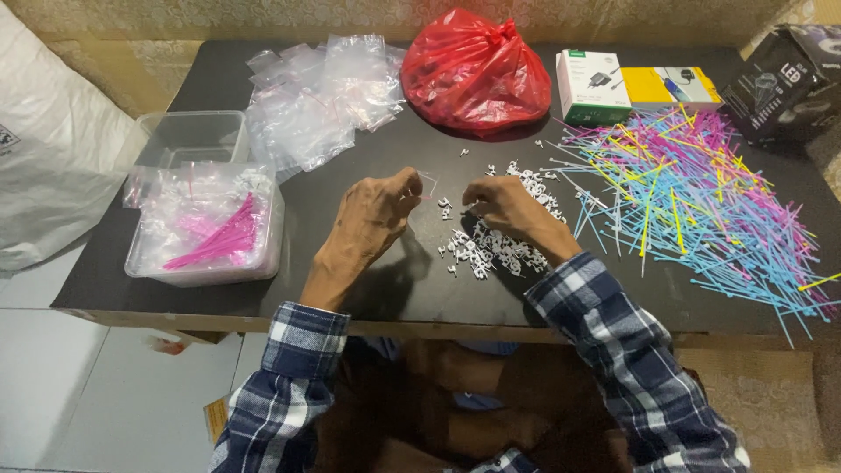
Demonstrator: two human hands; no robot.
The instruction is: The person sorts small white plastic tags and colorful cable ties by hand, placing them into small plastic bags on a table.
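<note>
My left hand (pixel 377 215) is over the middle of the black table (pixel 219 88), fingers pinched on a thin pink cable tie (pixel 427 184) that sticks out to the right. My right hand (pixel 506 208) rests with curled fingers on a heap of small white plastic clips (pixel 491 250), and seems to pinch one clip, though the fingers hide it. Both sleeves are blue and white plaid. To the right lies a wide spread of pink, blue and yellow cable ties (pixel 692 193).
At the left a clear plastic box (pixel 144 263) holds bagged pink ties, with an empty clear box (pixel 188 136) behind it. Clear small bags (pixel 315 105), a tied red plastic bag (pixel 473 74), two small product boxes (pixel 594 86) and a black carton (pixel 784 83) line the back.
</note>
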